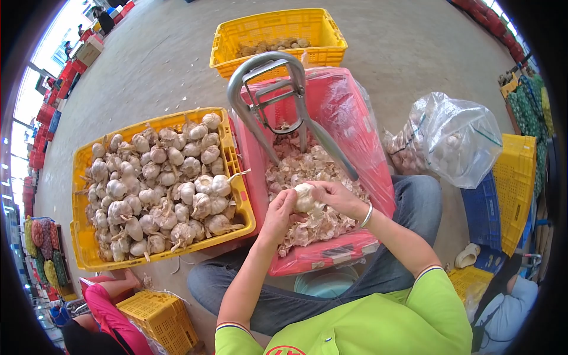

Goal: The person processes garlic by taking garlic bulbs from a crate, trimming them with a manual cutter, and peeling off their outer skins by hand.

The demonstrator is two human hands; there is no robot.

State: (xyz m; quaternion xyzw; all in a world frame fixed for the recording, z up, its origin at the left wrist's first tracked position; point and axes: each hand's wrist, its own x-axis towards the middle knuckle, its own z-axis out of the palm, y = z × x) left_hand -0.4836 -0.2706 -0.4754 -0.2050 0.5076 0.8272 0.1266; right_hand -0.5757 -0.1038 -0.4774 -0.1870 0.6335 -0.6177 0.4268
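A whitish garlic bulb (pixel 305 199) is held between my two hands, over the red crate (pixel 370 160). My left hand (pixel 280 210) is closed on its left side, and the fingertips of my right hand (pixel 341 199) grip its upper right side. Below them, loose garlic skins (pixel 307 228) heap up in the plastic-lined crate. A grey metal tube frame (pixel 302 106) rises across that crate, just beyond my hands. At my left, a yellow crate (pixel 164 261) is full of unpeeled garlic bulbs (pixel 155 171).
Another yellow crate (pixel 278 26) with some brownish contents stands at the far side. Clear plastic bags (pixel 458 139) of garlic sit at the right, near blue (pixel 480 207) and yellow crates (pixel 516 189). A light-blue basin (pixel 326 283) lies below the red crate. People sit at both lower sides.
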